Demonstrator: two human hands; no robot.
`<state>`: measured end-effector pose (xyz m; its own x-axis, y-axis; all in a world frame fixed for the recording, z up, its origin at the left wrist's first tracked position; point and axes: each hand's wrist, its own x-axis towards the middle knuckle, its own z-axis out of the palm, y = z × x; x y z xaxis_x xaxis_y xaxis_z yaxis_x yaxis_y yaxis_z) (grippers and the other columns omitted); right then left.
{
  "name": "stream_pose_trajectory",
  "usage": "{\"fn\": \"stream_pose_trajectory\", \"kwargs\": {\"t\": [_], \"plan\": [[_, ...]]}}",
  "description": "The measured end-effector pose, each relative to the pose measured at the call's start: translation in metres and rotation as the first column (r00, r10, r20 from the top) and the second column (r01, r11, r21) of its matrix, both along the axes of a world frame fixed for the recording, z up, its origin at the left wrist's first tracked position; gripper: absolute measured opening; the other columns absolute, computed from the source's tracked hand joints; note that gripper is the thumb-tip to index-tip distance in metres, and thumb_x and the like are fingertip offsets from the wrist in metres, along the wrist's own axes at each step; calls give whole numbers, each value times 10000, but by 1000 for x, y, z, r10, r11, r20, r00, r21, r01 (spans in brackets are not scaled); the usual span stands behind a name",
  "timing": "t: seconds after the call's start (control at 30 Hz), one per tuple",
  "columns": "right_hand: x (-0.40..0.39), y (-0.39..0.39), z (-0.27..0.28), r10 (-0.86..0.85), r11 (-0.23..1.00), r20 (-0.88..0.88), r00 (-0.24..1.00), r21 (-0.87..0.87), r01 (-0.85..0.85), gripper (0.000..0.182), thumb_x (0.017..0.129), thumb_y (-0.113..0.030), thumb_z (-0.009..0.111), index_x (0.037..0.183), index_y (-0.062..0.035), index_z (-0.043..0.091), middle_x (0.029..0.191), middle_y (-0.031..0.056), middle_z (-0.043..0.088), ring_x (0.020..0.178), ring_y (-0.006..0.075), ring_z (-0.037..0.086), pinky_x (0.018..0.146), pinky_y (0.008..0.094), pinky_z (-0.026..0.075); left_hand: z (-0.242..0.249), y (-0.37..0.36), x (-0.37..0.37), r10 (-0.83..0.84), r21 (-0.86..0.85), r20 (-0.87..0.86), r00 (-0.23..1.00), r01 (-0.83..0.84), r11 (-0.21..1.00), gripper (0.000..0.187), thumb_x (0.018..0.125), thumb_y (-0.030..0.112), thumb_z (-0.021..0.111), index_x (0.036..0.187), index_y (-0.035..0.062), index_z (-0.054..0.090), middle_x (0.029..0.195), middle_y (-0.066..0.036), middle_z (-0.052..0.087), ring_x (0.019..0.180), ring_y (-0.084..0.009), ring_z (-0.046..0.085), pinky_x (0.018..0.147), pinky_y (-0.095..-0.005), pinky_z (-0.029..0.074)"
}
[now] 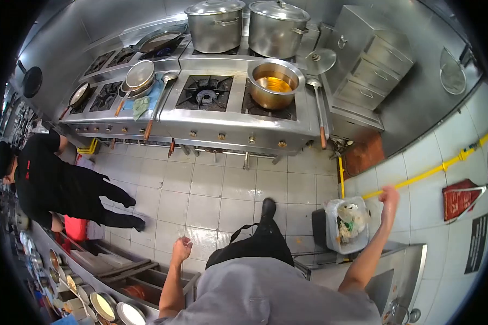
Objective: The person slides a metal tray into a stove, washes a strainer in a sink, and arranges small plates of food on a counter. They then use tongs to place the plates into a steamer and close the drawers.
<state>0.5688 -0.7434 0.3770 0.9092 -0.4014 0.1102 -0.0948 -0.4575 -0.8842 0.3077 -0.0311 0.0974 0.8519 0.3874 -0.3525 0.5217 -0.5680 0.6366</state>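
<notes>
Near left, left hand (183,249) over floor (200,208); near right, right hand (389,199) near waste bin (348,225). Fingers curled; cannot tell if clenched. Far: stove (184,115), pot (275,97).

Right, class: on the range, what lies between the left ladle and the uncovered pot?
A bare gas burner, between ladle and pot; the head view shows it.

open tiled floor (200,187) before stove (173,116), bin (348,225) blocking right

Bin (332,222): whitish, translucent plastic — open-topped, upright
Scraps (351,225): pale, mixed with green bits — heaped inside the bin
Floor (198,179): bin stands at the edge, near the tiled wall (425,214)
</notes>
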Motion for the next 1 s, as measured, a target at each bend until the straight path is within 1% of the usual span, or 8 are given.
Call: {"fn": "stream_pose_trajectory", "kwargs": {"t": [0.03, 0.1, 0.2, 0.33, 0.47, 0.6, 0.83, 1.0], "plan": [[27, 9, -21, -108, 817, -296, 949, -570, -85, 341, 866, -380, 685, 961, -64, 599, 695, 73, 612, 718, 236, 612, 668, 351, 478, -1, 2, -1, 22, 2, 17, 1000, -22, 1000, 230, 810, 144, 681, 974, -18, 668, 908, -210, 680, 847, -320, 676, 761, -400, 543], [77, 3, -75, -298, 462, -523, 798, -811, -359, 477, 814, -426, 717, 1092, -46, 637, 837, 152, 691, 881, 297, 670, 780, 390, 508, -4, 4, 2, 59, 43, 11, 998, -59, 997, 233, 813, 138, 674, 979, -26, 666, 933, -218, 681, 841, -314, 679, 752, -399, 546], [170, 7, -103, 152, 823, -569, 808, -380, -422, 457, 776, -426, 726, 1010, -35, 686, 894, 160, 707, 854, 298, 679, 777, 386, 516, -8, 9, 12, 209, 41, 32, 977, -210, 977, 239, 817, 135, 663, 982, -38, 661, 948, -218, 679, 844, -314, 679, 744, -400, 545], [325, 51, -124, 349, 844, -322, 880, -301, -445, 349, 809, -314, 737, 929, 10, 686, 849, 123, 699, 805, 220, 663, 730, 354, 515, 19, -11, 26, 342, 144, 29, 939, -342, 929, 246, 818, 139, 658, 981, -45, 661, 850, -191, 696, 788, -281, 688, 719, -371, 543], [508, 92, -118, 478, 861, -158, 864, 279, -425, 162, 876, -188, 680, 1010, -97, 682, 856, -15, 668, 747, 86, 597, 601, 251, 478, 53, -53, 45, 575, 185, -14, 818, -563, 805, 239, 810, 140, 647, 964, -44, 658, 861, -202, 697, 820, -301, 691, 762, -382, 538], [676, 100, -136, 430, 746, -87, 899, 595, -299, 368, 890, -165, 675, 1209, -16, 569, 1143, 92, 663, 1057, 265, 626, 874, 436, 518, 87, -120, 65, 725, 159, 37, 688, -720, 675, 231, 807, 145, 645, 936, -47, 646, 827, -191, 688, 792, -282, 678, 744, -368, 524], [874, 93, -191, 70, 895, -350, 934, 435, 96, 609, 741, -159, 763, 1258, 51, 519, 1262, 119, 569, 1073, 292, 577, 938, 511, 449, 77, -264, 55, 923, 235, -85, 374, -893, 384, 285, 767, 191, 673, 951, -27, 694, 911, -209, 708, 854, -323, 691, 785, -397, 540], [865, 130, -165, -78, 976, -178, 981, 187, 111, 340, 753, -132, 690, 1047, 14, 604, 1037, 146, 653, 930, 291, 632, 778, 424, 522, 47, -365, 17, 934, 222, -274, 229, -930, 294, 303, 718, 248, 692, 890, -1, 712, 880, -203, 709, 838, -323, 688, 770, -392, 540]]}}
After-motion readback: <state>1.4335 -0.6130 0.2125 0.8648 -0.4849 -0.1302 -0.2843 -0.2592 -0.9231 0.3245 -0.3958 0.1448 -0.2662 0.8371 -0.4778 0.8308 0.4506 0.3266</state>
